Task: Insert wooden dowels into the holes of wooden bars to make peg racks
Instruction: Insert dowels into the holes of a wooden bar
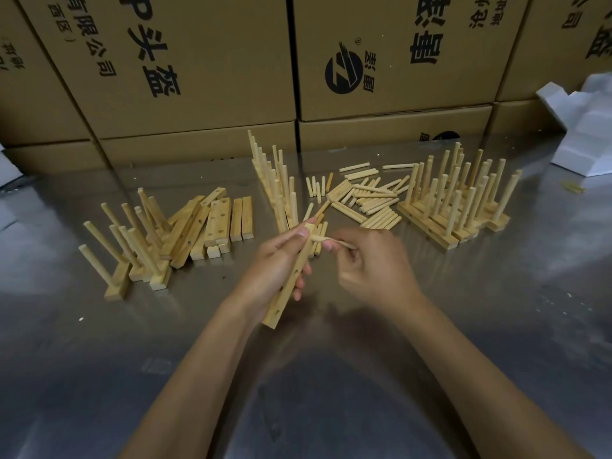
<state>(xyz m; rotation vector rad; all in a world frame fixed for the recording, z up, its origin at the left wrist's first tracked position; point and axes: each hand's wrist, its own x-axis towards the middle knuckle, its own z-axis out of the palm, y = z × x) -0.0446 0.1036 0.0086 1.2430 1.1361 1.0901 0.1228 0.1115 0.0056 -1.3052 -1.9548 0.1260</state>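
Observation:
My left hand grips a pale wooden bar with several round holes, held tilted with its lower end near the metal table. My right hand pinches a wooden dowel and holds its tip against the bar's upper end. Loose dowels lie in a heap just beyond my hands. Bare bars with holes are stacked to the left.
Finished peg racks stand in three groups: at the left, at the centre back and at the right. Printed cardboard boxes wall off the back of the steel table. White foam pieces sit at the far right.

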